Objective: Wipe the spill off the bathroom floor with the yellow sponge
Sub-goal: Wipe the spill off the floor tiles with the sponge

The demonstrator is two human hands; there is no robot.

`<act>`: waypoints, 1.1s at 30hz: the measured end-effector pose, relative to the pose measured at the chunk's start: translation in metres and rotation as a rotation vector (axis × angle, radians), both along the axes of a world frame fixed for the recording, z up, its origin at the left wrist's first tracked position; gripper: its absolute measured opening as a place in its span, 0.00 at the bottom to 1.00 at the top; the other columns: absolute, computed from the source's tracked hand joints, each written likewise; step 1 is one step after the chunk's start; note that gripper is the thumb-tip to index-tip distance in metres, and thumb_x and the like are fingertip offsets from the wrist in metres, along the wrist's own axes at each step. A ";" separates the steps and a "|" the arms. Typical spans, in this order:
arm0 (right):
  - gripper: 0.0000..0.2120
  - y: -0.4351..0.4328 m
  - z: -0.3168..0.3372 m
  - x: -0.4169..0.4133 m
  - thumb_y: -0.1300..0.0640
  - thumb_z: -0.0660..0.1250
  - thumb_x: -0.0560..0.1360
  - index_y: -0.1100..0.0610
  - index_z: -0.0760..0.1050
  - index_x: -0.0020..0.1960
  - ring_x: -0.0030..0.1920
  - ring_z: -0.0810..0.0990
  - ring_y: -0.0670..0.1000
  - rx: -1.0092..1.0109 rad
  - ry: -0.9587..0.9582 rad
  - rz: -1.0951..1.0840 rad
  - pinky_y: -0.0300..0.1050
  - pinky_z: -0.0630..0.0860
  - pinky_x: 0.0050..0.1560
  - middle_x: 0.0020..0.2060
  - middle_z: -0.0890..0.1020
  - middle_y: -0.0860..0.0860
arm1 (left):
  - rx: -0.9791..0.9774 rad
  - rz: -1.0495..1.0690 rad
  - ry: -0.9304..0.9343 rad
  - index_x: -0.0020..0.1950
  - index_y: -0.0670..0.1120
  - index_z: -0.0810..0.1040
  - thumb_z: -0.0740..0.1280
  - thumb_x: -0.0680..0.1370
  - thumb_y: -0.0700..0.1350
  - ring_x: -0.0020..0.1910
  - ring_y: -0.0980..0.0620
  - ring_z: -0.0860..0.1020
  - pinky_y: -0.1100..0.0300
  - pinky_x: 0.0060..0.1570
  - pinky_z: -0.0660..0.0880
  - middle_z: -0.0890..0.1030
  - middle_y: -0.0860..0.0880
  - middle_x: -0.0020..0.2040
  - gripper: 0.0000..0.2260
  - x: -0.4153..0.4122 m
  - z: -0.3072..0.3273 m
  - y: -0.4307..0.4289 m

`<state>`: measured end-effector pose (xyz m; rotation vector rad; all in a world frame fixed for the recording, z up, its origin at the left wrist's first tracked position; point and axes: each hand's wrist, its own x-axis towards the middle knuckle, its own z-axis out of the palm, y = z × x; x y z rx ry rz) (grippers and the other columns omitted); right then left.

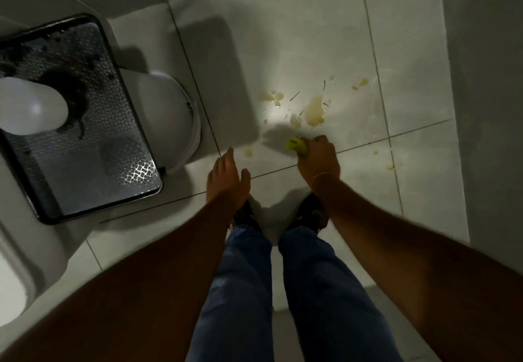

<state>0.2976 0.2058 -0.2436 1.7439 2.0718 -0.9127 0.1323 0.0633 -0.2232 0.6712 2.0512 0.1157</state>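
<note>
1. A person stands on a pale tiled bathroom floor (311, 36), both bare arms reaching down over blue trousers (319, 291) and dark shoes (308, 216).
2. The right hand (319, 161) is closed around the yellow sponge (296, 145); the fingers curl over its top, and only the sponge's left end shows beyond the knuckles.
3. The sponge sits low over the tile, just short of the spill (314, 110); whether it touches the floor cannot be told.
4. The spill, a yellowish puddle with scattered drops and thin dark strands, lies just beyond the sponge, with smaller blots to the left and right.
5. The left hand (227, 180) hangs empty, fingers loosely spread, beside the right and apart from the sponge.
6. To the left stand a white bin (169, 118) and a dark-framed textured glass panel (85, 124) with a white rounded object (31, 107) resting on it.
7. A grey wall (486, 78) bounds the right side; open tile stretches ahead of the spill.
</note>
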 end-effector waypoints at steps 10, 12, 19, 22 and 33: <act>0.17 0.001 -0.132 -0.091 0.57 0.63 0.77 0.59 0.77 0.65 0.63 0.72 0.56 0.251 0.457 0.484 0.49 0.70 0.65 0.60 0.81 0.58 | 0.012 -0.013 0.069 0.83 0.44 0.50 0.54 0.80 0.49 0.83 0.43 0.53 0.48 0.81 0.51 0.53 0.42 0.84 0.32 -0.053 -0.111 -0.001; 0.17 -0.024 -0.156 -0.101 0.58 0.59 0.80 0.63 0.75 0.65 0.65 0.70 0.59 0.246 0.375 0.745 0.54 0.67 0.69 0.62 0.78 0.64 | 0.054 0.053 0.073 0.82 0.42 0.54 0.51 0.77 0.53 0.82 0.41 0.56 0.48 0.80 0.53 0.56 0.40 0.83 0.34 -0.060 -0.127 -0.001; 0.29 -0.073 -0.235 -0.017 0.59 0.48 0.74 0.53 0.67 0.75 0.74 0.68 0.58 0.046 0.370 1.186 0.58 0.72 0.68 0.76 0.67 0.52 | 0.053 -0.018 0.074 0.83 0.44 0.53 0.53 0.81 0.46 0.82 0.42 0.54 0.47 0.80 0.53 0.55 0.41 0.83 0.29 -0.064 -0.153 -0.002; 0.28 -0.055 -0.235 0.000 0.66 0.64 0.72 0.55 0.73 0.71 0.70 0.73 0.59 0.077 0.389 1.152 0.60 0.73 0.66 0.71 0.74 0.54 | -0.011 -0.058 0.061 0.84 0.47 0.50 0.53 0.83 0.45 0.83 0.45 0.50 0.49 0.81 0.49 0.51 0.44 0.84 0.29 -0.058 -0.151 0.000; 0.37 -0.058 -0.238 -0.035 0.74 0.73 0.65 0.62 0.70 0.72 0.69 0.72 0.63 0.075 0.410 1.120 0.62 0.72 0.66 0.71 0.73 0.60 | -0.068 -0.068 0.083 0.84 0.48 0.48 0.53 0.84 0.46 0.83 0.48 0.48 0.50 0.81 0.47 0.49 0.46 0.85 0.29 -0.049 -0.144 0.015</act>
